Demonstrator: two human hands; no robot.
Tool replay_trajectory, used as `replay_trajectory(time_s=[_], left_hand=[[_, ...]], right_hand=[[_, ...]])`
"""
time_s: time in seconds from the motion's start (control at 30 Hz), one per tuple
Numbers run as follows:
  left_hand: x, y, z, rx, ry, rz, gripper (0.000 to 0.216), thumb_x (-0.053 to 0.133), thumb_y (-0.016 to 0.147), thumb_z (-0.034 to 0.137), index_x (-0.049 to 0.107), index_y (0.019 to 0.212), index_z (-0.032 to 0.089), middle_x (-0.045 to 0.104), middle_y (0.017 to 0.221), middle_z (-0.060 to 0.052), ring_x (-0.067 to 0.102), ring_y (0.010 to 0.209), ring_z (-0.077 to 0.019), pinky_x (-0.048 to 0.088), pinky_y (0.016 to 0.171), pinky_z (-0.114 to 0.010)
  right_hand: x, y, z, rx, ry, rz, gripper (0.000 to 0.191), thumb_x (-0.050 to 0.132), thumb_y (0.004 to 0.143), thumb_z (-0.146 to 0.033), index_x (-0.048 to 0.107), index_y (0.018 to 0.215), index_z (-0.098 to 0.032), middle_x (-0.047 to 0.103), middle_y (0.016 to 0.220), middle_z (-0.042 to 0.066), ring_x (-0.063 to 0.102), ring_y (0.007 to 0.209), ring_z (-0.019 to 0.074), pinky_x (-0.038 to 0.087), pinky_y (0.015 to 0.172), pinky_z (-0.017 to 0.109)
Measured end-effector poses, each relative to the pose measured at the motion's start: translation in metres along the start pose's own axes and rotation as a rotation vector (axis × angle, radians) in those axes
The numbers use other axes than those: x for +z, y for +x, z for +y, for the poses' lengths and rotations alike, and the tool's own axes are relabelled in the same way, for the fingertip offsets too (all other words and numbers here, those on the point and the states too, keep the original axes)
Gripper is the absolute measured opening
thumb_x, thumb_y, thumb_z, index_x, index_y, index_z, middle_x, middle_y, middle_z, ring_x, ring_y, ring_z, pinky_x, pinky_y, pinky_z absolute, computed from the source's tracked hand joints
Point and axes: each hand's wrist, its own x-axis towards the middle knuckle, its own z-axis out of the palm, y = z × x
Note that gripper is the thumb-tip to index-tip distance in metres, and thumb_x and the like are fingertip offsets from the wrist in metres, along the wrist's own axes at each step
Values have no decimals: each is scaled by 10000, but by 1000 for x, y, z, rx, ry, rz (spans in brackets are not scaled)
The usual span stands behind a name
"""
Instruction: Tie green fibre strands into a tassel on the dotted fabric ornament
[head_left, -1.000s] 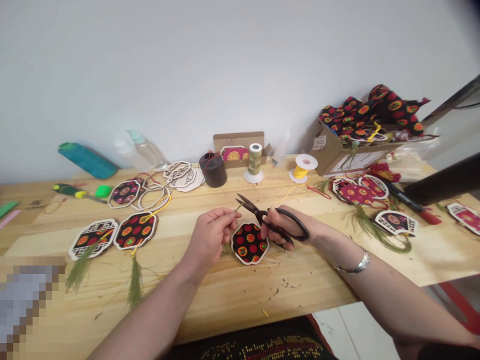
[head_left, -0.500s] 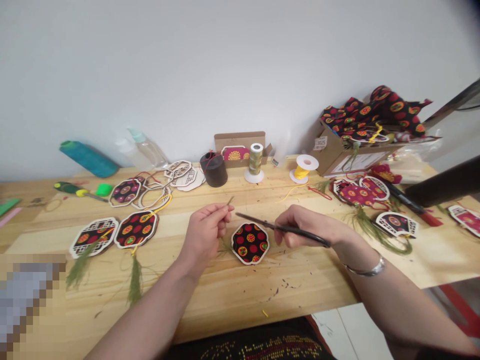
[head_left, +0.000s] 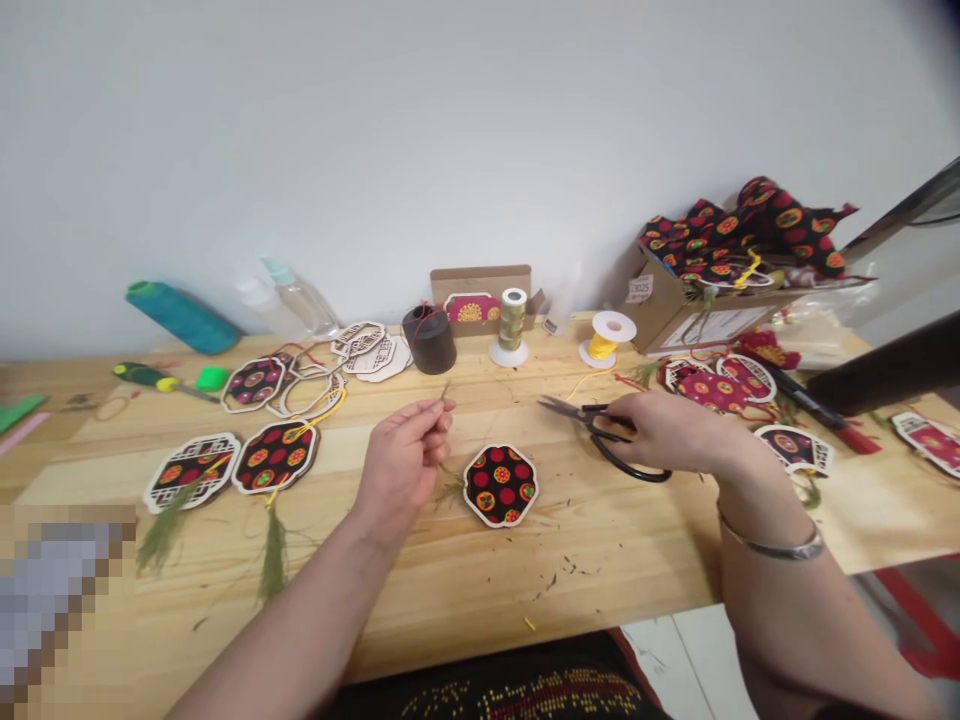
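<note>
My left hand (head_left: 409,445) pinches a thin bundle of olive-green threads (head_left: 447,390), whose tip pokes up above the fingers and whose strands trail out below them. My right hand (head_left: 660,432) is closed round the handles of black scissors (head_left: 574,412), blades slightly apart and pointing left over the table. Between the hands a scalloped ornament (head_left: 501,486) lies flat, with black patterned fabric inside a pale wooden rim. It touches neither hand.
Tasselled ornaments (head_left: 276,456) lie at the left. Along the wall stand a black thread cone (head_left: 430,340), a gold thread spool (head_left: 513,325) and a yellow cord spool (head_left: 609,340). A cardboard box (head_left: 705,310) with fabric is at the right, beside a dark post (head_left: 892,365).
My right hand has moved right and slightly up with the scissors, away from the ornament. The left hand has shifted a little left with the threads.
</note>
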Motion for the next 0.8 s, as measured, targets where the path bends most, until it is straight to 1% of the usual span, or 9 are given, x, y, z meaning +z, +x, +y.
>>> replay_trajectory(time_s=[0.1, 0.17, 0.23, 0.3, 0.37, 0.43, 0.5, 0.63, 0.8], left_hand=[[0, -2, 0, -9, -12, -9, 163, 683, 547, 118, 657, 699, 64, 495, 500, 25, 318, 396, -3, 211, 353, -124], [0, -2, 1, -11, -25, -11, 160, 679, 551, 116, 657, 699, 61, 495, 499, 23, 315, 397, -3, 207, 352, -123], [0, -3, 0, -9, -39, -12, 158, 676, 552, 110, 657, 701, 60, 496, 501, 22, 312, 397, -2, 204, 352, -122], [1, -2, 0, -9, -54, -12, 157, 673, 554, 106, 657, 702, 59, 497, 502, 21, 309, 395, -2, 200, 350, -122], [1, -2, 0, -18, -65, -16, 153, 672, 557, 106, 656, 701, 58, 496, 501, 22, 308, 394, -2, 198, 348, -122], [2, -3, 0, -28, -74, -21, 149, 673, 561, 109, 654, 700, 57, 493, 499, 24, 305, 392, -2, 197, 346, -123], [2, -4, 0, -33, -83, -26, 147, 679, 565, 115, 652, 697, 57, 488, 497, 27, 302, 392, -2, 196, 344, -123], [2, -6, 1, -34, -109, -26, 145, 687, 569, 126, 648, 692, 59, 488, 496, 29, 302, 391, -2, 197, 346, -122], [1, -6, 1, -37, -129, -40, 137, 687, 581, 131, 648, 689, 56, 497, 505, 24, 298, 387, 4, 199, 349, -120]], right_hand=[[0, 1, 7, 121, -86, -26, 214, 538, 734, -349, 626, 698, -158, 617, 680, 69, 512, 545, 139, 296, 484, 245], [-1, 0, 2, 162, -129, -26, 240, 524, 755, -355, 627, 696, -147, 616, 681, 80, 533, 567, 149, 306, 492, 247], [-1, -1, -9, 184, -201, 62, 254, 493, 799, -331, 636, 728, -133, 622, 722, 101, 560, 628, 169, 326, 526, 257], [0, 2, -25, 102, -251, 211, 221, 478, 833, -272, 640, 776, -132, 621, 797, 106, 569, 706, 179, 345, 572, 267], [3, 12, -41, -103, -232, 326, 167, 492, 848, -223, 639, 833, -146, 606, 870, 90, 554, 774, 172, 358, 620, 268], [8, 27, -55, -320, -196, 368, 128, 519, 850, -202, 636, 877, -159, 584, 908, 74, 523, 821, 168, 361, 658, 271], [14, 45, -64, -458, -212, 391, 103, 550, 833, -175, 634, 890, -158, 570, 918, 73, 486, 846, 176, 349, 674, 284], [22, 74, -70, -537, -315, 436, 110, 533, 821, -109, 627, 856, -156, 560, 933, 83, 425, 918, 209, 310, 674, 311], [19, 82, -76, -546, -441, 386, 116, 497, 839, -103, 601, 805, -142, 565, 895, 94, 417, 889, 214, 296, 648, 317]])
